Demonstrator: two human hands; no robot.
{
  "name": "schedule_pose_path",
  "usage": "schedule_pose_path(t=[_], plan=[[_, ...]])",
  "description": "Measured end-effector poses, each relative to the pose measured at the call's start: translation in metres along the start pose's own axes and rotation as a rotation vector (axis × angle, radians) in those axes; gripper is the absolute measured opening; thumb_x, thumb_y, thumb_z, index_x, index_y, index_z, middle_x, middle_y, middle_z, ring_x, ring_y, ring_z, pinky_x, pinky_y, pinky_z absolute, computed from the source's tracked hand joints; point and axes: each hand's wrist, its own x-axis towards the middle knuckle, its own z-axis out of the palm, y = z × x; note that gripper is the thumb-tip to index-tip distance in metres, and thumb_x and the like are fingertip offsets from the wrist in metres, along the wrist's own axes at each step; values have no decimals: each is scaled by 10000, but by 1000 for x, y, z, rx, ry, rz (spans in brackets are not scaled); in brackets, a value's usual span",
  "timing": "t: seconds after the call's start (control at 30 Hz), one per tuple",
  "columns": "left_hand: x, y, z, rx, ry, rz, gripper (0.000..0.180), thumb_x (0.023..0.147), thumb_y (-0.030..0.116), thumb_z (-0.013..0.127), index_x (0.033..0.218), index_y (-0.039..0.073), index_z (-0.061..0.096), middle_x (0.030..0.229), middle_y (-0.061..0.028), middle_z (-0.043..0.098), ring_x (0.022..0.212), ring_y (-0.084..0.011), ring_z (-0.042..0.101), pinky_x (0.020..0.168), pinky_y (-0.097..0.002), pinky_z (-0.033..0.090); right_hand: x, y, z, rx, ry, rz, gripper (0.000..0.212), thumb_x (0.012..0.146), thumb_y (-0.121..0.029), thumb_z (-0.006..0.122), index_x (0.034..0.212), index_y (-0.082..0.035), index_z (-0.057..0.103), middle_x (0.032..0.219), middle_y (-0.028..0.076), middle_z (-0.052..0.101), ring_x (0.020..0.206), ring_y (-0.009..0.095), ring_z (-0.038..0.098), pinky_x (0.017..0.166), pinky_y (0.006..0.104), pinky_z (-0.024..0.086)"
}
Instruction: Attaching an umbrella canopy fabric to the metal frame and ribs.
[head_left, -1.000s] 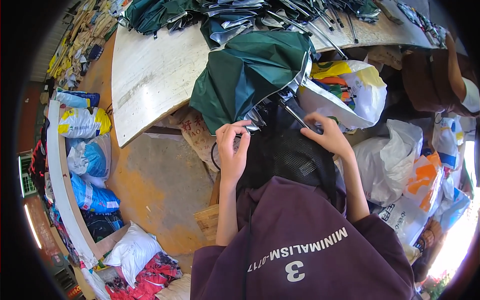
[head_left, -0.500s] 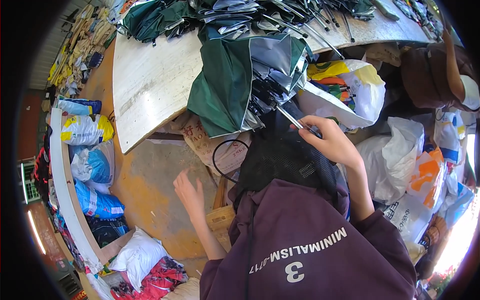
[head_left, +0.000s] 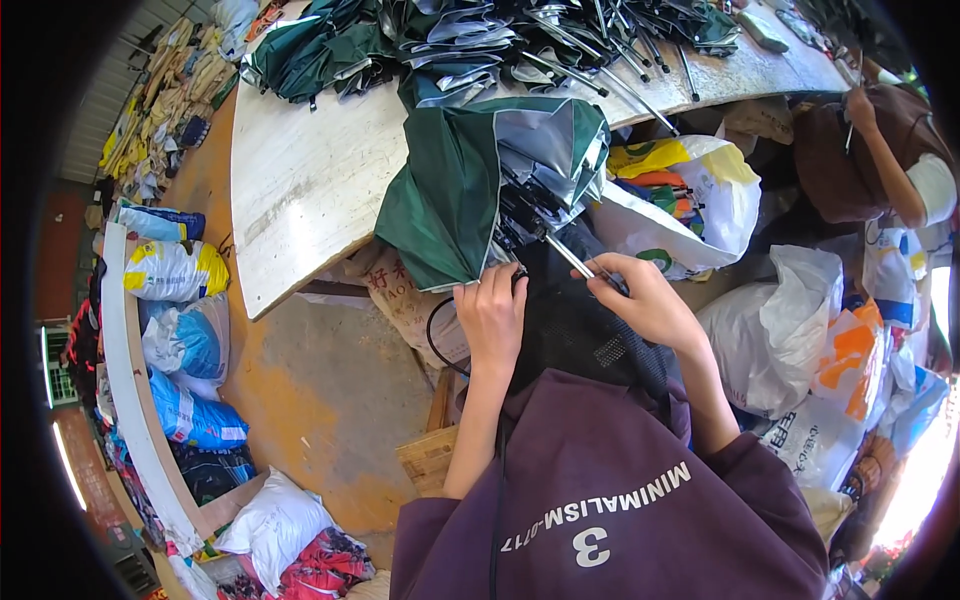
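A partly folded umbrella [head_left: 440,205], dark green outside and silver inside, lies over the near edge of the table with its black ribs [head_left: 530,205] bunched toward me. Its metal shaft [head_left: 568,256] points down to the right, and my right hand [head_left: 648,305] is closed around the lower end. My left hand [head_left: 492,318] is at the canopy's near corner, its bent fingers pinching the hem beside a dark rib tip. The fingertips are partly hidden. Black mesh cloth [head_left: 590,335] covers my lap below both hands.
More green and silver umbrellas [head_left: 450,45] are heaped on the white table [head_left: 310,160], several shafts sticking out. An open white and yellow sack [head_left: 725,200] stands right of my hands. Stuffed bags [head_left: 195,335] line the left side. Another person's arm [head_left: 895,165] shows at the far right.
My left hand has moved up and right from open air to the canopy's near corner and closed there. The right hand still grips the shaft, slightly lower. The other person's arm has shifted.
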Motion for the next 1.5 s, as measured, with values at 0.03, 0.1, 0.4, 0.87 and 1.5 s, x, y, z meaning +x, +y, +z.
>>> schedule_pose_path(t=[0.03, 0.1, 0.4, 0.87, 1.5], plan=[[0, -2, 0, 15, -2, -19, 179, 823, 154, 734, 991, 97, 713, 1000, -21, 728, 758, -258, 639, 829, -361, 444, -1, 0, 1, 4, 1, 3, 218, 925, -98, 592, 1075, 7, 710, 906, 70, 687, 724, 160, 536, 682, 276, 443], [2, 3, 1, -26, 15, -44, 130, 826, 156, 750, 933, 83, 742, 920, -20, 747, 782, -250, 670, 857, -397, 439, -4, 9, 3, 31, 32, -63, 215, 911, -83, 598, 1073, 6, 708, 915, 71, 691, 738, 169, 556, 705, 278, 459], [-3, -9, 0, -9, -88, -59, 70, 883, 149, 686, 875, 79, 687, 894, -36, 737, 749, -314, 642, 824, -388, 450, -8, 11, 1, 82, 48, -14, 206, 868, -94, 623, 1019, 30, 687, 841, 98, 681, 682, 215, 567, 671, 329, 476], [5, -17, -15, -156, 7, 65, 224, 976, 124, 579, 1127, -27, 645, 1102, -257, 655, 916, -449, 592, 865, -496, 459, -6, 55, 26, -74, 200, -125, 169, 855, -50, 613, 1003, 18, 658, 897, 116, 597, 766, 272, 555, 725, 338, 453], [-16, -50, -15, -493, -180, -254, 257, 982, 142, 573, 1144, -49, 633, 1054, -237, 676, 867, -395, 619, 791, -440, 478, -20, 24, 41, -203, 112, -100, 214, 872, -93, 679, 1047, 29, 666, 930, 102, 597, 800, 288, 589, 748, 353, 471]])
